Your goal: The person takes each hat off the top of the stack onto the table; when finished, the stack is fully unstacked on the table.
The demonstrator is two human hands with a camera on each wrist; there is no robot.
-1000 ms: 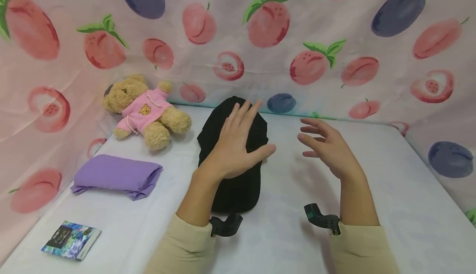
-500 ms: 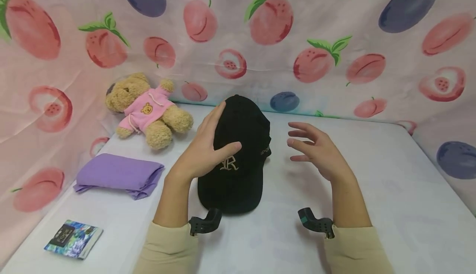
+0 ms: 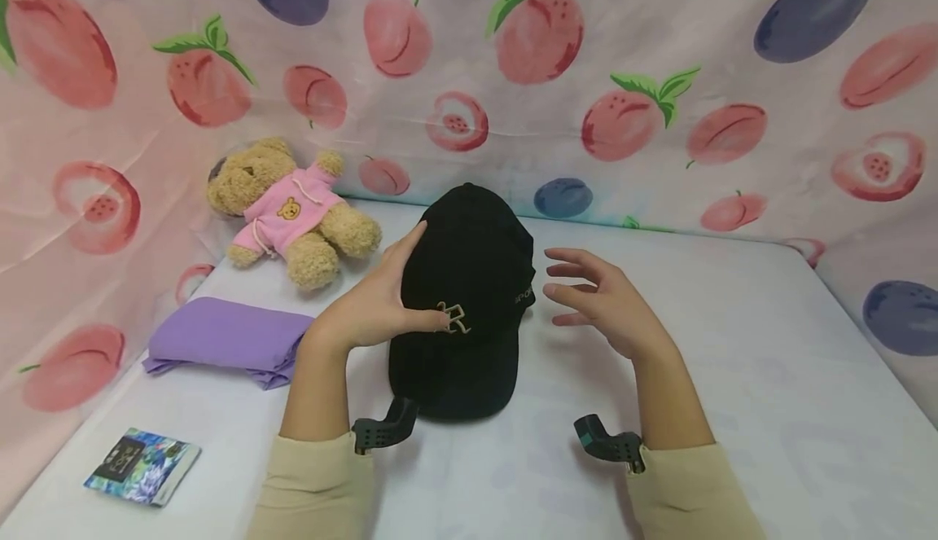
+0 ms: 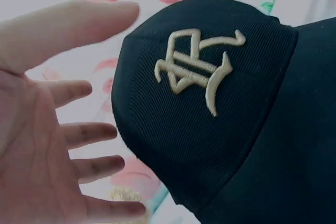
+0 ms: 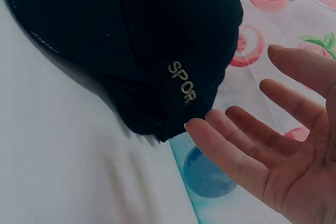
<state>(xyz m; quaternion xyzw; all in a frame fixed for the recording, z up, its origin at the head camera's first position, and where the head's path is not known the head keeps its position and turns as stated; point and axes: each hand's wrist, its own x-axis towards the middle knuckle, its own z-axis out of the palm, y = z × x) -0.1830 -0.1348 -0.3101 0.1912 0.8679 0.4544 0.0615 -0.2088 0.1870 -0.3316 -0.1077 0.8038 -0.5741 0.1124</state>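
Observation:
A black baseball cap (image 3: 469,263) with a gold embroidered letter on its front lies on the white table, its brim toward me. My left hand (image 3: 374,300) is at the cap's left side, thumb over the front in the head view. In the left wrist view this hand (image 4: 58,129) has its fingers spread, with a gap between them and the cap (image 4: 236,129). To the cap's right hovers my right hand (image 3: 601,300), fingers loosely bent and holding nothing. The right wrist view has that hand (image 5: 278,145) close to the side lettering of the cap (image 5: 173,40).
At the back left lies a teddy bear (image 3: 293,206) in a pink hoodie. A folded purple cloth (image 3: 227,340) is in front of it, and a small colourful booklet-like item (image 3: 142,467) sits at the front left. Fruit-patterned fabric (image 3: 454,59) hangs behind the white table (image 3: 769,377).
My left hand has moved left from over the cap to its left side, uncovering the front emblem. My right hand has come left, closer to the cap. The cap stays in place.

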